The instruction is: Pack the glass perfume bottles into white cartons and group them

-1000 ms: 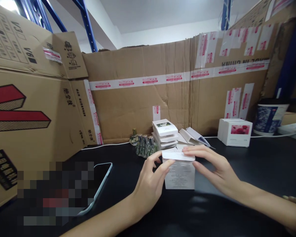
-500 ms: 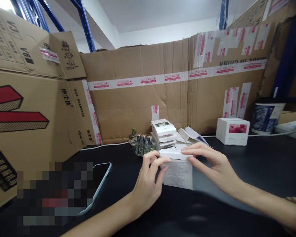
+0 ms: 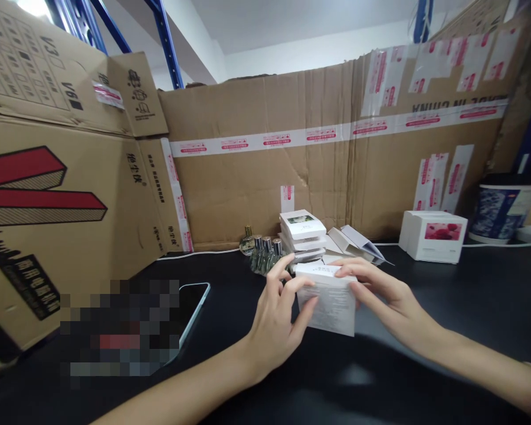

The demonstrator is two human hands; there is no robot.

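A small white carton [image 3: 326, 307], its facing side covered with fine grey print, is between my two hands. Its bright top edge [image 3: 312, 270] tilts toward me. My left hand [image 3: 279, 310] grips the carton's left side, with the thumb on the printed face and the fingers at the top. On the right, my right hand [image 3: 380, 289] pinches the upper right corner between thumb and fingers. Just behind the carton stand several small glass bottles [image 3: 265, 257] with silver caps, a stack of white boxes [image 3: 303, 227], and some unfolded white cartons [image 3: 351, 242].
A phone [image 3: 193, 307] lies on the black table at left, partly blurred out. Two white boxes, one with a red flower picture [image 3: 442, 231], and a blue patterned cup [image 3: 504, 209] are at right. Cardboard walls [image 3: 256, 183] enclose the back and left.
The carton's white top strip now lies closer in line with the printed face, and the right thumb has shifted onto its corner. The whole view has swung slightly left.
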